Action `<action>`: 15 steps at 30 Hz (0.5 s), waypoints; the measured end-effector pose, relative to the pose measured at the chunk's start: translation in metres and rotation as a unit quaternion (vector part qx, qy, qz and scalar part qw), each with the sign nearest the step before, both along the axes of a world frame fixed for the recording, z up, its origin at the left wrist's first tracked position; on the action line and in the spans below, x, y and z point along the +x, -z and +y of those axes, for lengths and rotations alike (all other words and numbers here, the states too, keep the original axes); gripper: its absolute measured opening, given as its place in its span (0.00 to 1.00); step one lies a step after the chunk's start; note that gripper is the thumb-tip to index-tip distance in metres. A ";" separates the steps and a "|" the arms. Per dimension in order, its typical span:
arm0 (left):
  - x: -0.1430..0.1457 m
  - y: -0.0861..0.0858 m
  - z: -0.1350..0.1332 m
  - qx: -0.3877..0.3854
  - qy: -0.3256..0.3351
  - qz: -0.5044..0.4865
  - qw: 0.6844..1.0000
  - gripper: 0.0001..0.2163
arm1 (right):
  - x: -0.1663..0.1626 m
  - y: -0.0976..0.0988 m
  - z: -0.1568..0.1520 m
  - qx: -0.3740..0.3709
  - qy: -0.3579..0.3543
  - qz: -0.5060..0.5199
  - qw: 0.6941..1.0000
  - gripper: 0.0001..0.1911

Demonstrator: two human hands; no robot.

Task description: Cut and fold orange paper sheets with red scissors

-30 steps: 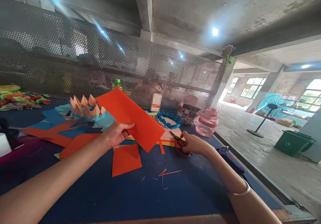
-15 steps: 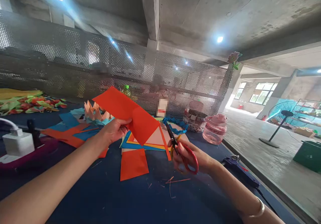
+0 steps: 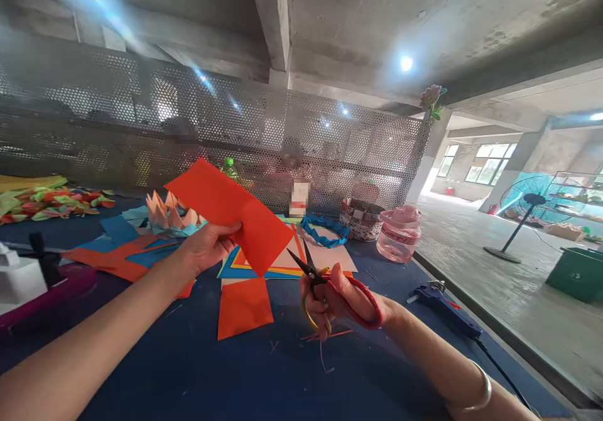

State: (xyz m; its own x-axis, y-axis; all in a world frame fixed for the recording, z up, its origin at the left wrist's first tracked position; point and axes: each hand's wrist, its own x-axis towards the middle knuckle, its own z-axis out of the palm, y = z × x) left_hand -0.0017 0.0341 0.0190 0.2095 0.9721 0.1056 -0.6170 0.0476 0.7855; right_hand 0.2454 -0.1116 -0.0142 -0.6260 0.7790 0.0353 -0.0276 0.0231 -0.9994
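My left hand (image 3: 214,245) pinches the lower edge of an orange-red paper sheet (image 3: 226,204), which is held tilted above the table. In my right hand (image 3: 336,295) is a pair of scissors (image 3: 372,305) with red and yellow handle loops. Its dark blades are spread apart, just right of the sheet's lower corner and not touching it. Below the sheet, a smaller orange-red paper piece (image 3: 245,311) lies on the dark blue table (image 3: 188,371). Behind it is a stack of coloured paper (image 3: 330,254), partly hidden by the held sheet.
A blue zigzag paper strip (image 3: 325,235), a patterned basket (image 3: 360,220) and a pink jug (image 3: 399,235) stand behind my right hand. A blue glue gun (image 3: 447,311) lies near the right edge. At left are a peach paper crown (image 3: 167,213) and a white charger (image 3: 21,276).
The scissor blades have opened, and my right hand has turned and come slightly nearer. A narrow orange strip by the blades has dropped away. The left hand keeps its hold.
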 end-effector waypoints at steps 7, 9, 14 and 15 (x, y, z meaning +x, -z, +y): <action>0.006 0.002 -0.003 0.005 -0.001 0.003 1.000 0.27 | 0.000 -0.005 -0.001 0.005 0.001 0.008 1.000 0.40; 0.007 0.004 -0.003 0.022 0.007 0.014 1.000 0.28 | 0.002 -0.004 0.000 0.012 0.000 0.010 1.000 0.40; 0.007 0.006 -0.006 0.055 0.023 0.050 0.997 0.26 | 0.004 -0.001 0.003 0.029 0.010 0.012 0.999 0.40; 0.007 0.005 -0.007 0.060 0.028 0.058 0.996 0.26 | 0.003 -0.001 0.002 0.036 0.012 0.011 0.999 0.40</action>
State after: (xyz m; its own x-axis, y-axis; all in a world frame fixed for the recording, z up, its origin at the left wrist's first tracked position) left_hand 0.0054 0.0268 0.0137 0.2801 0.9407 0.1916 -0.5214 -0.0185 0.8531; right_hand 0.2488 -0.1093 -0.0136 -0.6062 0.7882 0.1059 -0.0482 0.0965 -0.9942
